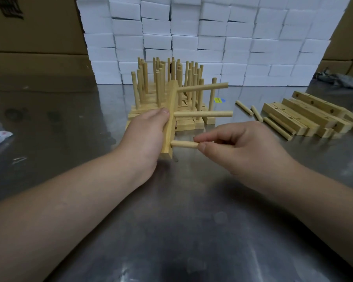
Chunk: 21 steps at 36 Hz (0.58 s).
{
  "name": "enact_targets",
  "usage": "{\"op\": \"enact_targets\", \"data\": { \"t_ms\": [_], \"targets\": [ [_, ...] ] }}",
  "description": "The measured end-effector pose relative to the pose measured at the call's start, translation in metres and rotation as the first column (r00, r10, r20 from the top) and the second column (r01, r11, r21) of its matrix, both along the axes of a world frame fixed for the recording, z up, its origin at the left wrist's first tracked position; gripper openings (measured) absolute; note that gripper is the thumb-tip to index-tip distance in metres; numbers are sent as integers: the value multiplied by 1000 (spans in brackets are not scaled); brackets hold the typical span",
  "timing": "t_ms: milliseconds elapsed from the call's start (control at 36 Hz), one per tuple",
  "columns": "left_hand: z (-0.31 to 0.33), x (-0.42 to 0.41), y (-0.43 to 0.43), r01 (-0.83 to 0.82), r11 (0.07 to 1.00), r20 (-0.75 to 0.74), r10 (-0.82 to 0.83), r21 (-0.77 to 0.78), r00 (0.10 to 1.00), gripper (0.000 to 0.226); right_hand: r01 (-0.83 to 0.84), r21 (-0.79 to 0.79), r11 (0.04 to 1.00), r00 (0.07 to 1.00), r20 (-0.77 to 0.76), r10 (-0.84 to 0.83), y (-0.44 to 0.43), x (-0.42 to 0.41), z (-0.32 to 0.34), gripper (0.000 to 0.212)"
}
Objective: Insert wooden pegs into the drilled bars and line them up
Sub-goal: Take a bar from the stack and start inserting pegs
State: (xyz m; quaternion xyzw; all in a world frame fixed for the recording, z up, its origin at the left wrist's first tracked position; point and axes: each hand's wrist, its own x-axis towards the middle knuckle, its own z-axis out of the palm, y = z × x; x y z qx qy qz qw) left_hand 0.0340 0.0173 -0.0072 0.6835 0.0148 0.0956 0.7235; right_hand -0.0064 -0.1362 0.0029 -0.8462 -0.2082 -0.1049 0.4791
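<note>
1. Over the table (192, 241), a bar (172, 102) is gripped by the left hand (149, 135).
2. A peg (183, 144), entering its lowest hole, is pinched by the right hand (243, 147).
3. The peg is judged light and stiff; it is best held near its free end.

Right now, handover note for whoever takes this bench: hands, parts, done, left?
Left hand grips the bar, holes facing right.
Right hand pinches the third peg, its tip at the bar's nearest hole.
Done: two pegs seated in this bar; finished bars stand grouped behind.
Left: push this peg home, set the bar with the group, then fill the drilled bars at right using the loose pegs.
</note>
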Motion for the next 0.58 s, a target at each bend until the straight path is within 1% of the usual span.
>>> {"op": "enact_targets", "data": {
  "t_ms": [83,194,306,361,389,444,583],
  "targets": [
    [0,-1,-2,2,1000,3,-2,9,1000,20,11,-50,999,1000,17,-10,-1,0,-1,8],
    [-1,-5,-5,30,999,12,-29,-36,1000,33,29,-119,992,997,71,-21,0,1,-3,8],
    [-2,-4,-6,0,996,-8,-1,-90,1000,24,7,-181,983,994,107,13,0,-1,-2,11],
    [-2,-3,-6,-13,995,-13,12,-103,1000,23,-2,-224,975,992,123,31,2,-2,-2,13],
    [-1,-4,-6,-15,994,-17,13,-111,1000,23,-4,-237,971,991,131,36,2,-2,-2,11],
    [0,-5,-7,-20,990,-24,17,-139,1000,26,-3,-242,970,986,159,43,3,-2,-2,8],
    [1,-7,-8,11,980,-13,-13,-200,1000,29,-10,-255,967,967,245,74,2,-3,-3,14]
  ]
}}
